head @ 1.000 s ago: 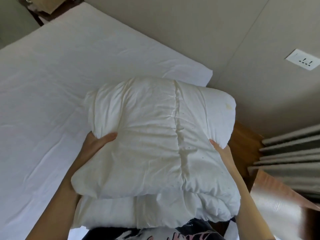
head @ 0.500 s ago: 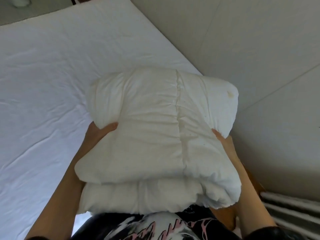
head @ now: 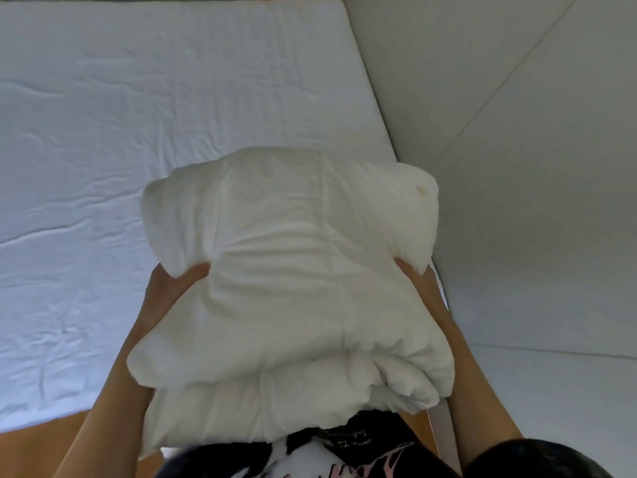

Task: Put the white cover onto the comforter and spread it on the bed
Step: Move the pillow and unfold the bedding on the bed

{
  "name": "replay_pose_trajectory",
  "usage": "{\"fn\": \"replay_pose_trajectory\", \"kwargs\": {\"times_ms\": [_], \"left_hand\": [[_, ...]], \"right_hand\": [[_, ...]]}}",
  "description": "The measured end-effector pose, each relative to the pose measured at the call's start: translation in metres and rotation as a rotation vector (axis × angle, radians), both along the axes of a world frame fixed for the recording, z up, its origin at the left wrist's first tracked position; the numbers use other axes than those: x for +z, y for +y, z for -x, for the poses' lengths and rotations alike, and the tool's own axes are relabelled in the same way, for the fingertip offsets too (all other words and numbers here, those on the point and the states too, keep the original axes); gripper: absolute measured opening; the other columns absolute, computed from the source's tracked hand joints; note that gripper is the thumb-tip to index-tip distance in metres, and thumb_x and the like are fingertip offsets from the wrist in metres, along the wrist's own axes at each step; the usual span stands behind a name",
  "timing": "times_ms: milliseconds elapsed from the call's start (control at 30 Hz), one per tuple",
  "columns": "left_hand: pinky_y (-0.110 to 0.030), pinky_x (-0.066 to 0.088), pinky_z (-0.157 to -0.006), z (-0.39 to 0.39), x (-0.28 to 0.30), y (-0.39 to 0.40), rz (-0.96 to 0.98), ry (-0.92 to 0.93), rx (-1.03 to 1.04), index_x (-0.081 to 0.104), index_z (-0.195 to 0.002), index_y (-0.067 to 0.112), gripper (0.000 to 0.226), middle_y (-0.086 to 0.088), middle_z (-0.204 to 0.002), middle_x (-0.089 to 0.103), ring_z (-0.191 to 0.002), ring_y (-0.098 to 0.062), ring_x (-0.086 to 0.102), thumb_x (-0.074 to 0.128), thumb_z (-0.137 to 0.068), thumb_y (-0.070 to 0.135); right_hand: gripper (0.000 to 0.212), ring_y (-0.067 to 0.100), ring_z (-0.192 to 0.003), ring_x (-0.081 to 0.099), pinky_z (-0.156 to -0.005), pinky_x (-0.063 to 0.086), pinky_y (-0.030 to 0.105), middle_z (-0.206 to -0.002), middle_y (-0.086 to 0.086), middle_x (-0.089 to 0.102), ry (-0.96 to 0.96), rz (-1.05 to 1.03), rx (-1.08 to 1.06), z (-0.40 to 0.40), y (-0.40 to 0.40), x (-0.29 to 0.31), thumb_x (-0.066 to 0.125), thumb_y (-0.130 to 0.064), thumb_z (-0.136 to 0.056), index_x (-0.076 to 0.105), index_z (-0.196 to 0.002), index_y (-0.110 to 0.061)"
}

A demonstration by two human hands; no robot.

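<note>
bed [head: 120, 150] w/ white sheet; left hand [head: 172, 284], right hand [head: 413, 276] grip folded comforter [head: 286, 270].

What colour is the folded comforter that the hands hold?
Off-white, slightly creamy, with a small yellowish spot near its far right corner; the comforter shows best in the head view.

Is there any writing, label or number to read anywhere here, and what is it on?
Shirt: a line of thin cursive script near the print, too small and blurred to read.
Comforter, bed, wall: no text on them.
</note>
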State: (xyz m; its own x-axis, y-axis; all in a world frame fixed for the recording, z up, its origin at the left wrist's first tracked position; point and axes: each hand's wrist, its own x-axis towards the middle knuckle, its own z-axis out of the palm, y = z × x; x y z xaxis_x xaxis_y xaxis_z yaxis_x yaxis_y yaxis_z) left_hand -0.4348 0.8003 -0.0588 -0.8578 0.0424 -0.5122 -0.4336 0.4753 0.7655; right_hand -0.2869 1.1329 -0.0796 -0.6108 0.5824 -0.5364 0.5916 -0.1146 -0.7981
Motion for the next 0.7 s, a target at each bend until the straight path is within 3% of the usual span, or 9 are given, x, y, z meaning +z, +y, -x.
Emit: {"fn": "replay_pose_trajectory", "kwargs": {"times_ms": [100,200,267,300,333,433,567,633,700], "left_hand": [[-0.03,0.033,-0.089,0.015,-0.012,0.026,-0.039,0.011,0.011,0.04,-0.143,0.007,0.107,-0.013,-0.137,0.051,-0.125,-0.027,0.048,0.078,-0.054,0.052],[-0.03,0.035,-0.09,0.038,-0.043,0.055,-0.042,-0.017,0.048,0.041,-0.142,0.008,0.099,-0.009,-0.13,0.054,-0.119,-0.024,0.051,0.08,-0.061,0.049],[-0.032,0.037,-0.092,0.053,-0.081,0.062,-0.023,-0.059,0.0,0.042,-0.141,0.01,0.09,-0.002,-0.124,0.053,-0.113,-0.019,0.05,0.081,-0.069,0.046],[-0.033,0.039,-0.092,0.06,-0.103,0.061,0.013,-0.109,-0.037,0.04,-0.141,0.01,0.086,-0.004,-0.126,0.053,-0.116,-0.021,0.051,0.082,-0.073,0.041],[-0.035,0.04,-0.094,0.064,-0.122,0.062,0.078,-0.179,-0.091,0.035,-0.143,0.009,0.086,-0.011,-0.134,0.051,-0.123,-0.027,0.05,0.081,-0.075,0.035],[-0.04,0.031,-0.11,0.062,-0.166,0.074,0.317,-0.32,-0.352,0.015,-0.154,0.012,0.097,-0.02,-0.153,0.03,-0.139,-0.033,0.035,0.074,-0.082,0.041],[-0.043,0.028,-0.113,0.039,-0.183,0.109,0.393,-0.11,-0.536,0.016,-0.154,0.024,0.082,-0.011,-0.159,0.02,-0.143,-0.03,0.026,0.062,-0.09,0.046],[-0.043,0.031,-0.11,0.036,-0.183,0.116,0.5,0.024,-0.593,0.031,-0.15,0.025,0.066,-0.012,-0.158,0.022,-0.141,-0.032,0.029,0.058,-0.092,0.043],[-0.044,0.036,-0.106,0.046,-0.177,0.118,0.565,0.153,-0.601,0.051,-0.136,0.02,0.049,-0.016,-0.154,0.028,-0.136,-0.035,0.036,0.061,-0.092,0.039]], "right_hand": [[0.053,0.006,-0.095,0.054,-0.078,0.04,0.019,-0.123,-0.003,0.057,0.0,0.029,0.033,0.027,0.036,-0.006,0.067,-0.03,-0.09,0.046,-0.137,-0.016],[0.083,-0.005,-0.087,0.056,-0.073,0.044,0.015,-0.107,-0.011,0.062,0.054,0.081,0.059,0.06,0.074,-0.019,0.078,-0.051,-0.063,0.05,-0.133,-0.018],[0.097,0.0,-0.095,0.059,-0.083,0.045,0.02,-0.117,-0.008,0.06,0.031,0.098,0.093,0.077,0.09,-0.036,0.081,-0.062,-0.053,0.049,-0.134,-0.021],[0.096,0.007,-0.102,0.058,-0.088,0.043,0.023,-0.124,-0.006,0.055,-0.016,0.087,0.108,0.084,0.094,-0.047,0.081,-0.06,-0.06,0.043,-0.138,-0.021],[0.099,0.013,-0.112,0.054,-0.093,0.04,0.024,-0.131,-0.004,0.048,-0.113,0.048,0.13,0.09,0.099,-0.06,0.079,-0.059,-0.066,0.035,-0.144,-0.017],[0.134,0.026,-0.139,0.032,-0.113,0.029,0.036,-0.155,0.007,0.026,-0.503,-0.05,0.371,0.09,0.099,-0.111,0.072,-0.081,-0.05,0.013,-0.153,-0.019],[0.113,0.031,-0.146,0.008,-0.117,0.013,0.046,-0.16,0.014,-0.001,-0.665,-0.365,0.615,0.071,0.069,-0.154,0.066,-0.067,-0.075,-0.007,-0.153,-0.03],[0.103,0.033,-0.145,0.011,-0.117,0.016,0.047,-0.159,0.016,0.003,-0.667,-0.491,0.64,0.068,0.069,-0.16,0.064,-0.056,-0.082,-0.006,-0.153,-0.03],[0.099,0.034,-0.143,0.015,-0.117,0.016,0.045,-0.158,0.017,0.006,-0.685,-0.488,0.692,0.071,0.077,-0.161,0.065,-0.049,-0.084,-0.003,-0.153,-0.028]]}}
